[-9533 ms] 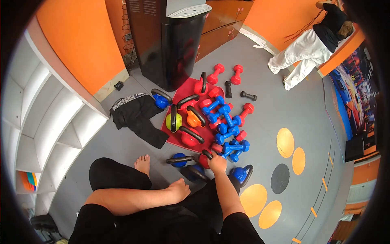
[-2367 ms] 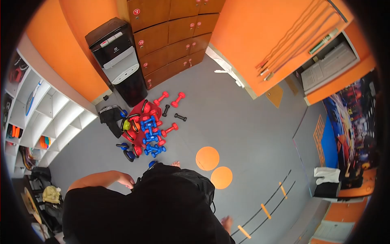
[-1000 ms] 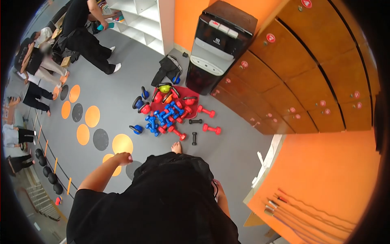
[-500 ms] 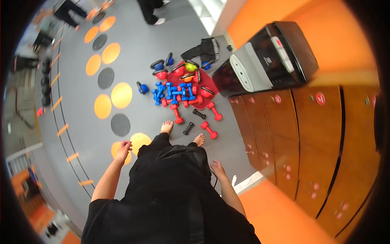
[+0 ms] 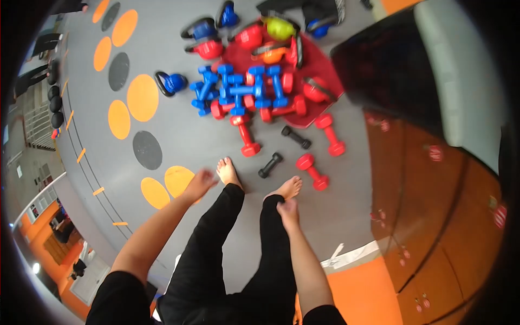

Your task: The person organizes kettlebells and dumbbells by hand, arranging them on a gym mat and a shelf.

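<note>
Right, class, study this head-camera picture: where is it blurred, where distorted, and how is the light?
Head view: fisheye lens, so the orange floor stripes curve and a dark ring frames the picture; motion blur smears the left hand, the water dispenser and the lockers; the black dumbbell by the feet is fairly sharp; light is even, shadows faint.
</note>
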`<state>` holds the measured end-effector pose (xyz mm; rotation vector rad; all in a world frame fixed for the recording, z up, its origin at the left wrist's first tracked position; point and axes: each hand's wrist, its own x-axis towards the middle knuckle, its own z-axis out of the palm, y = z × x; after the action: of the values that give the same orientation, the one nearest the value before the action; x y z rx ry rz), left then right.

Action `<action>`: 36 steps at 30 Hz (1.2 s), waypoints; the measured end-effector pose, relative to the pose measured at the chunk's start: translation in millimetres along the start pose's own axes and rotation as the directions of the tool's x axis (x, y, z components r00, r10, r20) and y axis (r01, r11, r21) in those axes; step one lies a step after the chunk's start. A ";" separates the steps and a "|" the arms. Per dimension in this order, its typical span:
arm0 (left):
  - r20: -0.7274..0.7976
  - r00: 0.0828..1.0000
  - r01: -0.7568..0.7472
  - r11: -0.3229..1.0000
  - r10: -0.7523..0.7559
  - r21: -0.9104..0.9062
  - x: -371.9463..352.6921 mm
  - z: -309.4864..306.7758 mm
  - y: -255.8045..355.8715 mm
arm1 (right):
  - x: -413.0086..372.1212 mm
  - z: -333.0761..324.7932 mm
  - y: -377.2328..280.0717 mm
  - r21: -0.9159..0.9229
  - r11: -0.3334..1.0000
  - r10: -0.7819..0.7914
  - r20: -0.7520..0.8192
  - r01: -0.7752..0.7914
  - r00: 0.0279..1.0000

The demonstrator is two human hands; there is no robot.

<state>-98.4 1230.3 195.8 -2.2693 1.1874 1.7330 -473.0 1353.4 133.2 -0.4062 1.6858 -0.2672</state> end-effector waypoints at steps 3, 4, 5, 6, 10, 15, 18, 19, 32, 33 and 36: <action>-0.108 0.980 0.133 0.957 -0.165 -0.257 162.6 63.7 10.0 | 120.7 39.2 -4.4 0.068 0.994 0.088 0.014 -0.089 0.996; -0.102 0.960 0.220 0.927 -0.261 -0.304 212.7 85.4 4.0 | 153.3 55.5 3.1 0.048 0.983 0.177 -0.039 -0.175 0.983; -0.144 0.944 0.206 0.873 -0.296 -0.441 241.4 107.6 9.4 | 178.5 70.5 1.3 0.078 0.984 0.162 -0.053 -0.158 0.985; 0.180 0.960 0.275 0.843 -0.215 -0.463 261.6 107.1 19.3 | 195.7 82.8 -0.8 0.099 0.984 0.152 -0.062 -0.146 0.986; -0.320 0.728 0.363 0.738 -0.606 -0.569 299.6 158.1 36.9 | 238.8 115.3 11.7 0.347 0.925 0.207 -0.114 -0.156 0.972; -0.134 0.911 0.130 0.579 -0.391 -0.805 306.3 153.8 11.2 | 233.2 106.5 12.2 0.447 0.863 0.316 -0.111 -0.236 0.942; 0.013 0.952 0.207 0.609 -0.307 -0.766 285.5 132.8 8.4 | 217.3 83.4 13.0 0.712 0.699 0.172 -0.072 -0.070 0.982; 0.023 0.953 0.205 0.585 -0.302 -0.785 267.1 131.4 4.0 | 182.9 70.4 -16.5 0.802 0.557 0.173 0.145 -0.219 0.974; -0.095 0.959 0.227 0.921 -0.269 -0.316 -191.2 -98.7 -12.3 | -238.3 -84.4 -191.7 0.405 0.868 0.197 0.251 -0.288 0.948; -0.114 0.954 0.242 0.935 -0.279 -0.259 -231.0 -121.1 -14.2 | -274.1 -94.3 -203.9 0.408 0.878 0.167 0.233 -0.252 0.958; -0.110 0.949 0.261 0.930 -0.297 -0.257 -334.0 -173.9 -38.8 | -344.8 -123.1 -206.4 0.322 0.927 0.168 0.100 -0.192 0.981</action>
<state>38.2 1355.5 525.9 -2.5900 0.6520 1.7030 -530.0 1301.4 546.3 -0.0093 1.5608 -0.3879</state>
